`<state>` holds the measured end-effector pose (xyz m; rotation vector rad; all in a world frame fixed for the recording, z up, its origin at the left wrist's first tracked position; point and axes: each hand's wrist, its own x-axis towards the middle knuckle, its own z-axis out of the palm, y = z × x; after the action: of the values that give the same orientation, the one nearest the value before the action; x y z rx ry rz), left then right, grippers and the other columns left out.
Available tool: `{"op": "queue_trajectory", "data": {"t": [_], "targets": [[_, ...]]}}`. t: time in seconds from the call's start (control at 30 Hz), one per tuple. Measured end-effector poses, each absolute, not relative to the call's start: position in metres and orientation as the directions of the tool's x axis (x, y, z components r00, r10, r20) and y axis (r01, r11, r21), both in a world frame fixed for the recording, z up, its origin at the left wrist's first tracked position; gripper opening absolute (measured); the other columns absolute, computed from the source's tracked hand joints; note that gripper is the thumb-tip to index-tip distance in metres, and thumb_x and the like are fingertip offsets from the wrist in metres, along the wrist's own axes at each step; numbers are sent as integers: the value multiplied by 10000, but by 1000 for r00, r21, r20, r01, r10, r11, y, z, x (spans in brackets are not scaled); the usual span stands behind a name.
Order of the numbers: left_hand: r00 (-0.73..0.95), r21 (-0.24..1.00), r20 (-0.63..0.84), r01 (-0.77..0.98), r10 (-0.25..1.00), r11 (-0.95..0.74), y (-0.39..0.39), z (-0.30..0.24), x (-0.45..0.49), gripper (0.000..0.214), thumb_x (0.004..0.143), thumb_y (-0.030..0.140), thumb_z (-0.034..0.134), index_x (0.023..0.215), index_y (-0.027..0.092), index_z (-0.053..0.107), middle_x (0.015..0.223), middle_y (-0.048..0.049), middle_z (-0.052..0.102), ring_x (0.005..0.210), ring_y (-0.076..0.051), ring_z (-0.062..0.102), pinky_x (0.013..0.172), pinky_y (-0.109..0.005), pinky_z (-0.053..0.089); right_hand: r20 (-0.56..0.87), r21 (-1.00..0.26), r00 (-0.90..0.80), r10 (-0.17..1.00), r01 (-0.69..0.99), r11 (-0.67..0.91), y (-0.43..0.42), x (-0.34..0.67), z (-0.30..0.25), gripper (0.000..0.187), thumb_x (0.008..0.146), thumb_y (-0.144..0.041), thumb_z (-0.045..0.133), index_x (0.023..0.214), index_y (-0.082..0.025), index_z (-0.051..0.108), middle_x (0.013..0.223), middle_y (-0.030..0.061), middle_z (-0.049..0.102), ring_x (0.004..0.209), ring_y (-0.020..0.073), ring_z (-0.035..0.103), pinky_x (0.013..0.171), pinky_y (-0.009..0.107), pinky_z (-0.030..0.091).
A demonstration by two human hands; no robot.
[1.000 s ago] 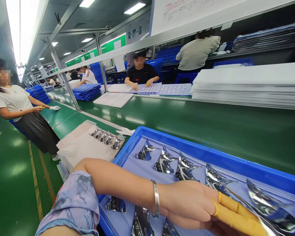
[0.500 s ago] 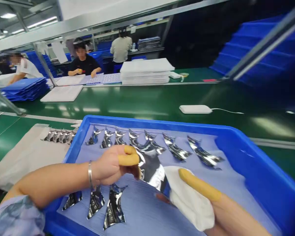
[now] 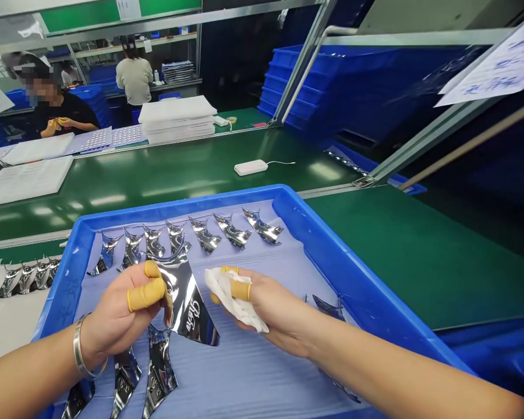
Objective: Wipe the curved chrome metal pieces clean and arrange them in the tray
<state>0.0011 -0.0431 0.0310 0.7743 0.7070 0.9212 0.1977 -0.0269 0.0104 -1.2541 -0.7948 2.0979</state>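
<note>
My left hand [image 3: 122, 308], with yellow finger cots and a metal bangle on the wrist, is shut on a curved mirror-silver foil piece [image 3: 187, 305] printed with dark script. My right hand [image 3: 266, 308] grips a crumpled white cloth [image 3: 231, 298] between cot-covered fingers. The cloth sits right beside the foil's edge, though contact is hard to tell. Both hands are over a blue plastic tray [image 3: 179, 206] lined with a ribbed lilac sheet [image 3: 262, 372]. Several similar foil pieces [image 3: 205, 234] lie in rows on the sheet. My hands hide part of the lower row.
Left of the tray, more foil pieces [image 3: 26, 278] lie on a white sheet. A white box with a cable [image 3: 250, 167] sits on the green workbench behind it. Stacked blue trays [image 3: 297, 87] rise at the back right; a co-worker [image 3: 61, 110] handles something beyond white sheets.
The view has swung right. My left hand now holds the foil more upright, and my right hand has moved in from the right, with the cloth bunched smaller.
</note>
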Motion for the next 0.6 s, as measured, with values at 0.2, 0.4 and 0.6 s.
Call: {"op": "queue_trajectory", "data": {"t": [0.2, 0.4, 0.6], "targets": [[464, 832, -171, -405, 869, 379, -42, 30, 1, 131, 741, 255, 638, 734, 126, 613, 619, -17, 575, 550, -106, 504, 515, -207, 419, -522, -746, -501, 690, -124, -654, -28, 204, 17, 419, 675, -527, 601, 752, -115, 593, 545, -13, 461, 412, 59, 350, 348, 141, 232], [504, 864, -127, -366, 854, 344, -45, 32, 2, 168, 757, 298, 621, 761, 130, 631, 605, -22, 581, 552, -111, 508, 522, -213, 429, -442, -822, -597, 669, -28, -569, -35, 207, 18, 437, 656, -528, 633, 519, -118, 565, 386, -39, 374, 338, 50, 270, 319, 152, 174], [499, 883, -128, -336, 857, 327, -45, 31, 1, 199, 717, 310, 663, 687, 123, 600, 617, -15, 568, 521, -90, 495, 503, -198, 425, -401, -835, -601, 691, -70, -546, -38, 207, 26, 275, 665, -345, 685, 826, -127, 638, 545, -15, 529, 450, 63, 407, 416, 153, 291]]}}
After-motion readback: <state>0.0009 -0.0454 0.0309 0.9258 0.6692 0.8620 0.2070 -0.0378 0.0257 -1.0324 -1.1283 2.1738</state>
